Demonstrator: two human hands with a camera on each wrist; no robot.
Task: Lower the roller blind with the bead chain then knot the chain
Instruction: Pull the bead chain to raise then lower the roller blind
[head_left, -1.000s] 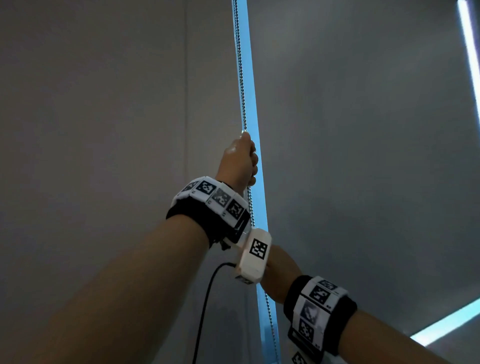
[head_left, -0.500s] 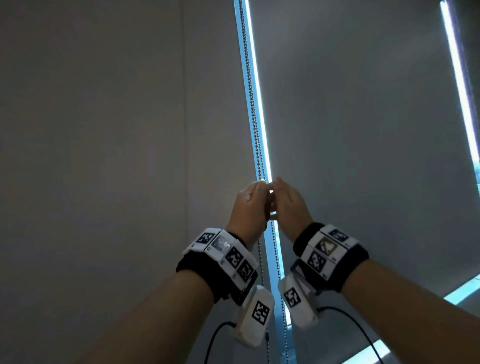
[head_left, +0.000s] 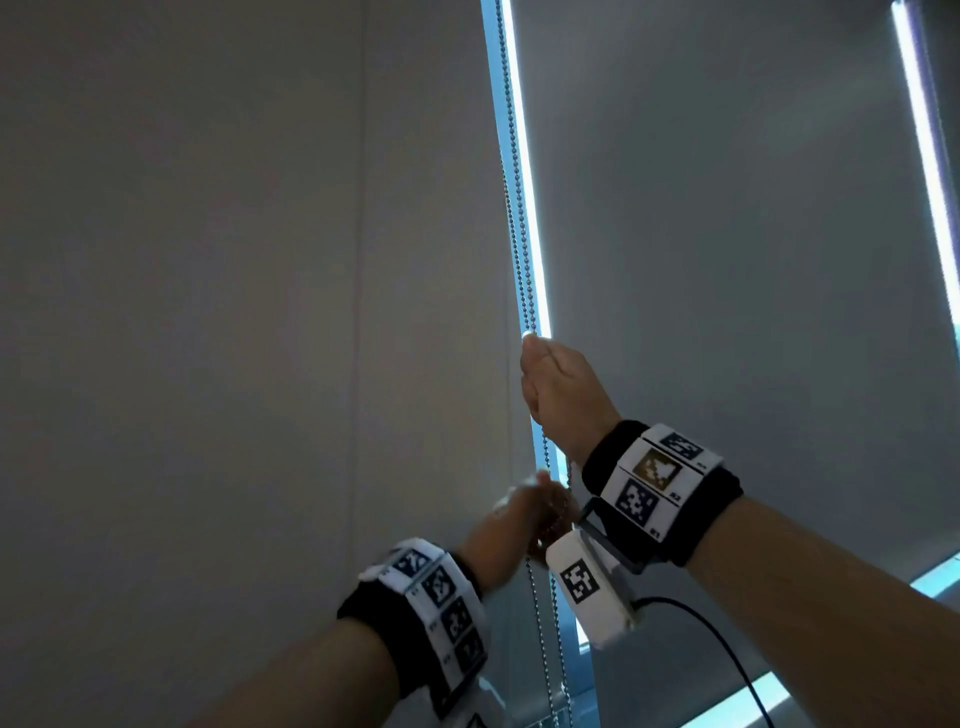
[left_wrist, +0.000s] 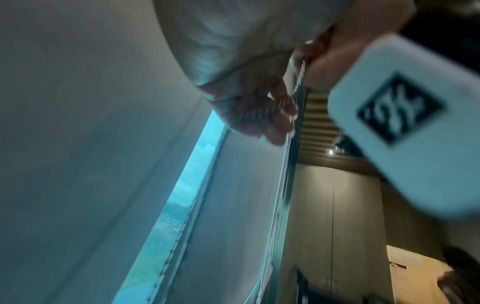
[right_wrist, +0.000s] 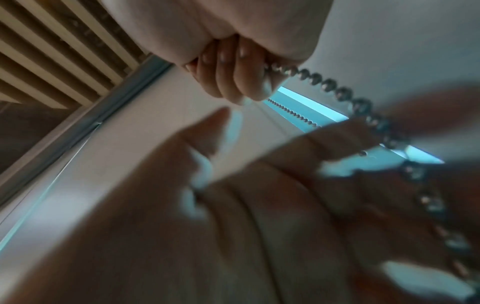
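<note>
The bead chain (head_left: 514, 171) hangs as two strands in the bright gap left of the grey roller blind (head_left: 727, 260). My right hand (head_left: 556, 384) is the upper one; in the right wrist view its fingers (right_wrist: 233, 67) curl round the chain (right_wrist: 330, 84). My left hand (head_left: 524, 519) is lower and blurred. In the left wrist view its fingers (left_wrist: 270, 115) look curled on the chain (left_wrist: 285, 156), which runs on downward below both hands. The blind's bottom edge shows at lower right above a strip of daylight (head_left: 935, 577).
A plain grey panel (head_left: 208, 312) fills the left. A second light gap (head_left: 919, 130) runs down the blind's far side. The white wrist camera unit (head_left: 587, 587) and its black cable (head_left: 717, 639) hang by the chain. A slatted ceiling (right_wrist: 52, 51) is overhead.
The hands were side by side on the chain half a second ago. Now the left hand has dropped down along it, and the right hand sits above it.
</note>
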